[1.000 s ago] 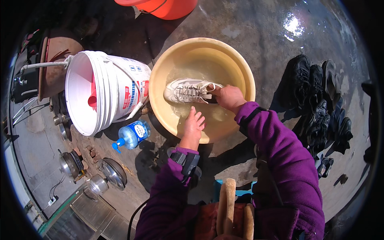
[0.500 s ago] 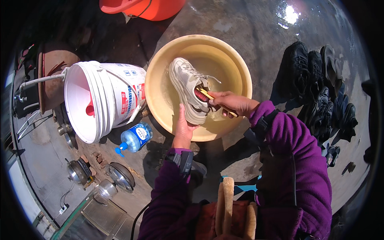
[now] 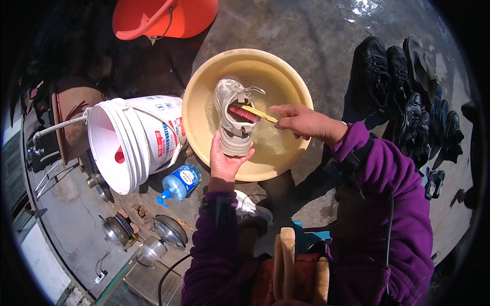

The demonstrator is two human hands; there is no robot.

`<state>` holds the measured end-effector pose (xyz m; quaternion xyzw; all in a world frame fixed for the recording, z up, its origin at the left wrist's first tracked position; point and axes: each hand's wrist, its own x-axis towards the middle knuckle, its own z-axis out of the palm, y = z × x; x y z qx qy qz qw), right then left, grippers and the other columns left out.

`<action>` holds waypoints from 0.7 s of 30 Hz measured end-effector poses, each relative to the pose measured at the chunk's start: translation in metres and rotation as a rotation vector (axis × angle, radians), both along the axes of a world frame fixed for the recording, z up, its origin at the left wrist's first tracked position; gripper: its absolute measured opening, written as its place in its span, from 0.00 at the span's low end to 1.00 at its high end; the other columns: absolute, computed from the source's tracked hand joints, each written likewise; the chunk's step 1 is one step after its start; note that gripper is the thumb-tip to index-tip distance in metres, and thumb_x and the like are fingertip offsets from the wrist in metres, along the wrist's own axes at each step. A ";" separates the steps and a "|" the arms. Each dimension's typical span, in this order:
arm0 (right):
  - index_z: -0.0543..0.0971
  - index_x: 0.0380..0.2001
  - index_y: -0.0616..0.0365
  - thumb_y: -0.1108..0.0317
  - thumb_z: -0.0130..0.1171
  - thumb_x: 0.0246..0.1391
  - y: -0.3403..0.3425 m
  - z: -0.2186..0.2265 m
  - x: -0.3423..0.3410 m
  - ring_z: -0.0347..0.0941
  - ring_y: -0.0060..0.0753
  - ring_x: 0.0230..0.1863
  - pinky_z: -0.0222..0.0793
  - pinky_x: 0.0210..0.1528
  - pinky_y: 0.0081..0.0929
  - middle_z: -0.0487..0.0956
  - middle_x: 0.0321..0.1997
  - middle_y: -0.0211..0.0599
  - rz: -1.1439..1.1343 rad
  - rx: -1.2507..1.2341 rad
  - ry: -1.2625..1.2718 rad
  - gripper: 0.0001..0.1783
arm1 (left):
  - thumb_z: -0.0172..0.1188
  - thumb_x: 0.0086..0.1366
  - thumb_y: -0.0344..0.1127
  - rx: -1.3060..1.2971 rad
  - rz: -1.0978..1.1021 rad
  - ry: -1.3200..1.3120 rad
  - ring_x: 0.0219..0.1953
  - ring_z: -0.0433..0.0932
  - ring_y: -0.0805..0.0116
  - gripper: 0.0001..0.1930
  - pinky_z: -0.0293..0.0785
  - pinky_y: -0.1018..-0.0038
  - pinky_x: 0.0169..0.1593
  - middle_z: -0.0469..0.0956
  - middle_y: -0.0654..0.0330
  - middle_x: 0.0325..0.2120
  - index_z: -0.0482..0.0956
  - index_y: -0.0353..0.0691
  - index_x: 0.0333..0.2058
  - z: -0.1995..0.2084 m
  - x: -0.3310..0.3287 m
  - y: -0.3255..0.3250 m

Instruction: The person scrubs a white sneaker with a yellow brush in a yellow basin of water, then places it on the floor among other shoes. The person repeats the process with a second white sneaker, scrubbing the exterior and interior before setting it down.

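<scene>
Centre of frame: left fingers [image 3: 248, 154], half-curled, cup a beige lace-up shoe [image 3: 224, 118]; right fingers [image 3: 285, 109], closed, grip a yellow-handled, red-bristled brush [image 3: 259, 113].

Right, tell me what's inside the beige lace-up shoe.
Within the opening of the beige lace-up shoe show the red bristles of a yellow-handled brush. The toe interior is covered and cannot be seen.

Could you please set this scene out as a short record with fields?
Left hand: holding the beige shoe at its heel end
Right hand: gripping a yellow-handled brush
Brush position: red bristles in the shoe's opening
Shoe position: over the yellow basin, toe pointing away from the person
Basin contents: water
Left of basin: white bucket, blue pump bottle
Right of basin: several dark shoes
</scene>
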<state>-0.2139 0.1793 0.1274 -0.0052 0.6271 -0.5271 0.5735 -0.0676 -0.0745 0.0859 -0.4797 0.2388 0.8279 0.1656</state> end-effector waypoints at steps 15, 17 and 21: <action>0.82 0.37 0.63 0.58 0.49 0.51 -0.109 -0.088 0.005 0.78 0.54 0.42 0.73 0.46 0.42 0.81 0.38 0.56 -0.007 0.269 0.497 0.21 | 0.55 0.60 0.59 -0.120 0.035 0.046 0.50 0.74 0.57 0.30 0.70 0.49 0.46 0.75 0.60 0.51 0.67 0.52 0.57 0.001 -0.012 0.038; 0.83 0.38 0.63 0.57 0.51 0.51 -0.113 -0.090 -0.008 0.79 0.52 0.42 0.73 0.46 0.40 0.82 0.39 0.54 0.021 0.339 0.492 0.21 | 0.54 0.62 0.58 -0.088 0.091 0.027 0.53 0.72 0.57 0.29 0.67 0.49 0.50 0.74 0.61 0.53 0.68 0.52 0.57 0.003 -0.018 0.046; 0.82 0.35 0.66 0.54 0.56 0.52 -0.086 -0.066 -0.022 0.79 0.45 0.28 0.74 0.32 0.37 0.81 0.29 0.53 0.174 0.260 0.358 0.22 | 0.54 0.60 0.60 -0.161 0.022 -0.033 0.52 0.72 0.56 0.29 0.68 0.47 0.47 0.73 0.62 0.53 0.69 0.55 0.56 0.007 -0.026 0.039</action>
